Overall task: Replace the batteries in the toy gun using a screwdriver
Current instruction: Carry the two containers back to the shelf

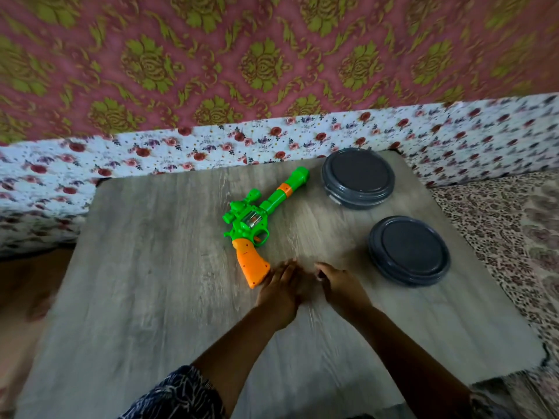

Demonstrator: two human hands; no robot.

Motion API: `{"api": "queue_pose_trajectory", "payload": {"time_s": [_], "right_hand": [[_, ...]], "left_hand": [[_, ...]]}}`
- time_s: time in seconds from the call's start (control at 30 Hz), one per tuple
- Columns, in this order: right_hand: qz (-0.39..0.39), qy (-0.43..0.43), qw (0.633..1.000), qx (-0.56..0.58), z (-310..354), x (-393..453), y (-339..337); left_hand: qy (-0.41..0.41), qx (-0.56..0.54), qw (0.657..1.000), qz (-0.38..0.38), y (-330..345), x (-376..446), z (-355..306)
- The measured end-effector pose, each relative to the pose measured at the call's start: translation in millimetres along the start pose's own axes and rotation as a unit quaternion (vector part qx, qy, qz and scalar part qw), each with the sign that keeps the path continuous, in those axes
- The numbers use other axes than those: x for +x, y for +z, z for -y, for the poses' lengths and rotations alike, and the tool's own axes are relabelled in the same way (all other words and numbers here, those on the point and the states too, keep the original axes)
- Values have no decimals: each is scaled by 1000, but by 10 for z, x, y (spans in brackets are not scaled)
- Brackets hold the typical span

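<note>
Your left hand (279,285) lies flat with its fingers straight, the grip apart and holding nothing, its fingertips just beside the butt of the orange handle. Your right hand (338,285) sits close alongside it with fingers loosely curled; the frame is blurred there, so I cannot tell whether that grip is clamped on something small or is merely relaxed. The toy gun (260,220) rests on its side on the wooden surface (151,297), green barrel pointing up and to the right, handle toward you. Two dark round lidded containers (358,178) (409,251) stand to the right of it, well apart from your hands. No screwdriver or loose batteries show. You appear to be at the very start: the gun looks unopened. Next you likely need to take hold of the handle, turn the gun to find the battery cover, and find the screwdriver, perhaps in a container.
</note>
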State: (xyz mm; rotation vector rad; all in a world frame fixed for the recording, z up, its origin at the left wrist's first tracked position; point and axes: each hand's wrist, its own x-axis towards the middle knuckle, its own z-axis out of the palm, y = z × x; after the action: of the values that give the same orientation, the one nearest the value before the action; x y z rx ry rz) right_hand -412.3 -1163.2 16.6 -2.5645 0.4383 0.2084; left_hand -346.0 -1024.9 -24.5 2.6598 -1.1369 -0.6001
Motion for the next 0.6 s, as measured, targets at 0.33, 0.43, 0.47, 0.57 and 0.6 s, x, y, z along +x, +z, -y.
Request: {"api": "queue_pose_trajectory", "payload": {"time_s": [0.33, 0.43, 0.47, 0.57, 0.6], "right_hand": [[-204, 81, 969, 115, -286, -151, -664], [-207, 154, 958, 124, -699, -23, -950], [-197, 163, 962, 93, -840, 23, -1038], [-158, 172, 972, -7, -1268, 171, -1273], [-141, 177, 974, -21, -1377, 213, -1319]], "left_hand": [[-31, -4, 999, 38, -37, 53, -82], [-49, -36, 998, 25, -34, 167, -175], [-55, -56, 997, 16, -46, 216, -209], [-83, -139, 986, -30, -120, 445, -408], [-94, -169, 980, -44, -168, 522, -486]]}}
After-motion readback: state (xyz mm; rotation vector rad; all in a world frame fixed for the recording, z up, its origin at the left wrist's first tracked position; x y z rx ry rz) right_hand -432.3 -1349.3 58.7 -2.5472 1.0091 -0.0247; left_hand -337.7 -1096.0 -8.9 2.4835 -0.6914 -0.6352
